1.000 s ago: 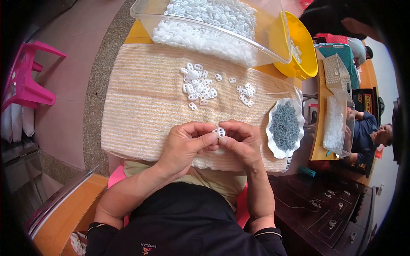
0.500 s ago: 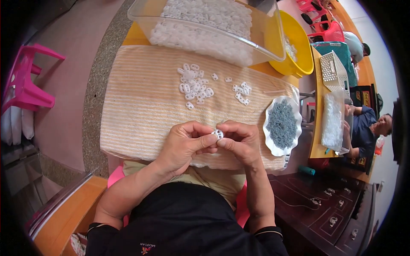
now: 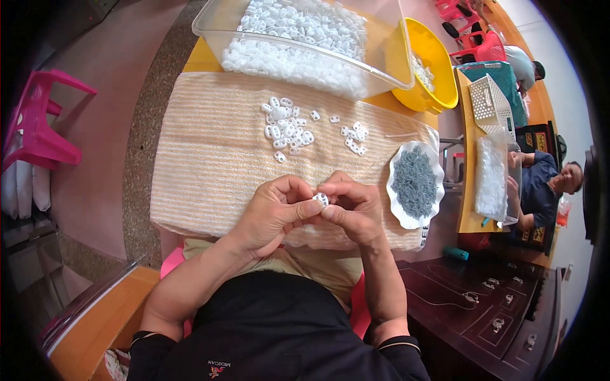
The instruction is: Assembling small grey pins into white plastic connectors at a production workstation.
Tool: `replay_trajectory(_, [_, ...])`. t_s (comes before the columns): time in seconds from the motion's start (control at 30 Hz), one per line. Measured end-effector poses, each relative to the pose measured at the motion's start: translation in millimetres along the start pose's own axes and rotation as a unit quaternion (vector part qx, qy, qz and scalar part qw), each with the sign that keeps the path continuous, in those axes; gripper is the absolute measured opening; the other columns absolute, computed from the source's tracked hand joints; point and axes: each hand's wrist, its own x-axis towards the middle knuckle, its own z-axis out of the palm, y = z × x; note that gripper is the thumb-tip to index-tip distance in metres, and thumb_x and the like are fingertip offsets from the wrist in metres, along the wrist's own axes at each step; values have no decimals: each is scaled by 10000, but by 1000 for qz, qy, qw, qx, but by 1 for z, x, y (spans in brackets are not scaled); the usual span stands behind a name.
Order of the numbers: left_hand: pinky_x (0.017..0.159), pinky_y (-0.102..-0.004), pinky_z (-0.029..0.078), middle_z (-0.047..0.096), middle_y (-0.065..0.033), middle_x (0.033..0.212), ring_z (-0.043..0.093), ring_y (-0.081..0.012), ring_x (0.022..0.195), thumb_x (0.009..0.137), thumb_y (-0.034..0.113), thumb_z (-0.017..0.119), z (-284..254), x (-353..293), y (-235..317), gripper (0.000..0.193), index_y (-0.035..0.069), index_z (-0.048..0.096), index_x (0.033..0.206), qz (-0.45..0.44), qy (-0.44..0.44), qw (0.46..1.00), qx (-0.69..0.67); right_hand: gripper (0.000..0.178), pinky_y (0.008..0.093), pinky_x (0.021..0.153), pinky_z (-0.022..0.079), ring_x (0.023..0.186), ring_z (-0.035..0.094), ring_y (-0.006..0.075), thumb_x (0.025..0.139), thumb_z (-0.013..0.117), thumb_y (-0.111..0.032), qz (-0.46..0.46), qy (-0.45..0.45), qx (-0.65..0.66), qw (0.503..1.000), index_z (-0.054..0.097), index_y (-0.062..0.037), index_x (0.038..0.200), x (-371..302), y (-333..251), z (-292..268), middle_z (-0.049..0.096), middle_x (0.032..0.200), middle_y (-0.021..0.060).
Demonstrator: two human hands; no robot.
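My left hand (image 3: 274, 209) and my right hand (image 3: 356, 208) meet over the near edge of a striped towel (image 3: 203, 152). Thumbs and fingers of both pinch one small white plastic piece with holes (image 3: 321, 199); the fingers partly cover it. Beyond them on the towel lies a loose pile of similar white two-holed pieces (image 3: 286, 130). A smaller group of the pieces (image 3: 354, 138) sits to its right, with a few single ones between. Right of my right hand stands a white scalloped dish (image 3: 395, 203) heaped with small grey-blue bits (image 3: 414, 181), too fine to name.
A clear plastic bin (image 3: 375, 76) full of white pieces stands at the table's far side, beside a yellow basin (image 3: 445, 82). At another table on the right, a person (image 3: 543, 184) sits by a second clear bin (image 3: 492, 178). A pink stool (image 3: 47, 120) stands at left.
Both hands keep their pinch on the white piece, and the fingers have shifted slightly around it. The table things sit a little further left in view.
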Motion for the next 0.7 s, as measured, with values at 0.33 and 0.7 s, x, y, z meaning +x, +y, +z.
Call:
replay_trajectory(0.33, [735, -258, 557, 639, -44, 828, 635, -125, 772, 846, 15, 690, 6, -3, 0, 103, 38, 591, 833, 15, -29, 999, 17, 272, 232, 701, 438, 788, 539, 122, 779, 740, -12, -33, -33, -72, 996, 678, 25, 1041, -3, -13, 3, 597, 856, 56])
replay_trajectory(0.7, [806, -310, 564, 637, -107, 1045, 644, -155, 900, 891, 103, 658, 3, -2, 0, 120, 62, 582, 976, -7, -23, 1000, -4, 254, 221, 712, 504, 797, 605, 96, 838, 656, 51, -14, 118, -238, 964, 613, 46, 1089, -2, -21, -18, 627, 889, 44])
